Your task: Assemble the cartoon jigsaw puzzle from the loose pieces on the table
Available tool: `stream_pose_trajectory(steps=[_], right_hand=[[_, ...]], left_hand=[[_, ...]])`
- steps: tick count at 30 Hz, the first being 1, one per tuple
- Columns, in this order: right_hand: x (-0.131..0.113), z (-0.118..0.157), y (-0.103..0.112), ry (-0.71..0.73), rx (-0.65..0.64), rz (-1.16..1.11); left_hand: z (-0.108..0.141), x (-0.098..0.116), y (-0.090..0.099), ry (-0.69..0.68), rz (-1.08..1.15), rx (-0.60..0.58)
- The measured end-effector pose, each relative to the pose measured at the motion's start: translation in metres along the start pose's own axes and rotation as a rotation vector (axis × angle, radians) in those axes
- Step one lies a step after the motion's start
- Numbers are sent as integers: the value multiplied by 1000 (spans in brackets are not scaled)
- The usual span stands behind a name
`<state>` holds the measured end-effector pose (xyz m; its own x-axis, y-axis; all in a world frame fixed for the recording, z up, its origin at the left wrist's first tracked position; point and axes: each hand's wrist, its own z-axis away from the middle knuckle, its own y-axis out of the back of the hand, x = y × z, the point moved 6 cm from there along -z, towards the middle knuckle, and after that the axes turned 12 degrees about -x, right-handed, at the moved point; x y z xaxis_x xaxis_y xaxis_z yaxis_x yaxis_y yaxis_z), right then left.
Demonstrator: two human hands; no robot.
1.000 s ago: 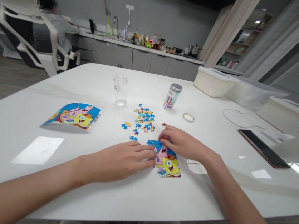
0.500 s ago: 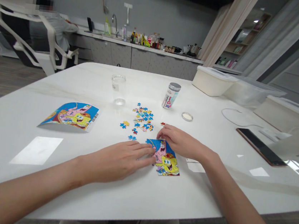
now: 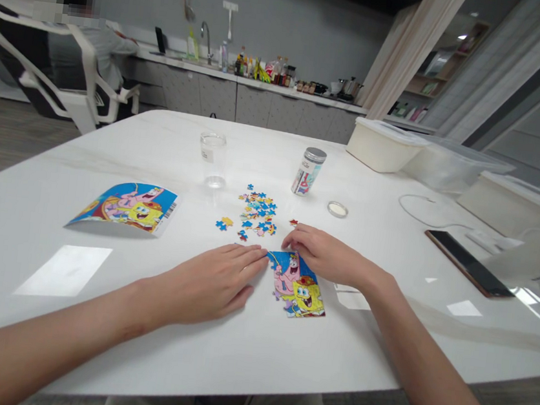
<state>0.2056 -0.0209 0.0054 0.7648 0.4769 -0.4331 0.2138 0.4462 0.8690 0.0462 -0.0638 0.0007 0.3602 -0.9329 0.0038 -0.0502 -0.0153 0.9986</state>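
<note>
A partly assembled jigsaw puzzle (image 3: 297,287) with a pink and a yellow cartoon figure lies on the table in front of me. My left hand (image 3: 215,281) rests flat to its left, fingers stretched out, with the fingertips at the puzzle's upper left corner. What lies beneath those fingers is hidden. My right hand (image 3: 316,250) is closed, its fingers bent together against the puzzle's top edge. Beyond the hands is a heap of loose puzzle pieces (image 3: 259,208), and a few joined pieces (image 3: 223,223) sit left of it. One reddish piece (image 3: 294,222) lies just past my right fingers.
A curled picture sheet (image 3: 128,206) lies at left. Farther back stand a clear open jar (image 3: 213,160) and a lidded canister (image 3: 309,171), with a round lid (image 3: 337,209) nearby. A phone (image 3: 468,263) and storage boxes (image 3: 386,147) are at right. A person sits at back left.
My left hand has slid left and away from me, off the puzzle's left side to its upper corner. It now covers the spot where a loose blue piece lay. My right hand stays put.
</note>
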Motion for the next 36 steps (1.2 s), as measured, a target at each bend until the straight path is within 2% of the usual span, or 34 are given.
stream_pose_trajectory(steps=[4,9,12,20,23,26,28,33,36], right_hand=[[5,1,0,-13,3,25],[18,6,4,-107,51,54],[17,6,5,-145,21,25],[2,1,2,-13,4,24],[1,-1,2,-2,11,37],[0,-2,1,-9,12,51],[-3,-3,2,-9,14,52],[-8,-3,3,15,16,66],[-6,-2,4,-23,45,77]], left_hand=[[0,-1,-1,6,-2,-17],[1,-2,-3,19,-4,-29],[1,-1,-3,19,-10,-43],[1,-1,-5,25,-12,-45],[-2,6,-5,-73,27,-44],[-7,22,-5,-262,111,-98],[-10,30,-5,-331,156,-141],[-11,32,-8,-303,208,-192],[-9,30,-10,-292,213,-200]])
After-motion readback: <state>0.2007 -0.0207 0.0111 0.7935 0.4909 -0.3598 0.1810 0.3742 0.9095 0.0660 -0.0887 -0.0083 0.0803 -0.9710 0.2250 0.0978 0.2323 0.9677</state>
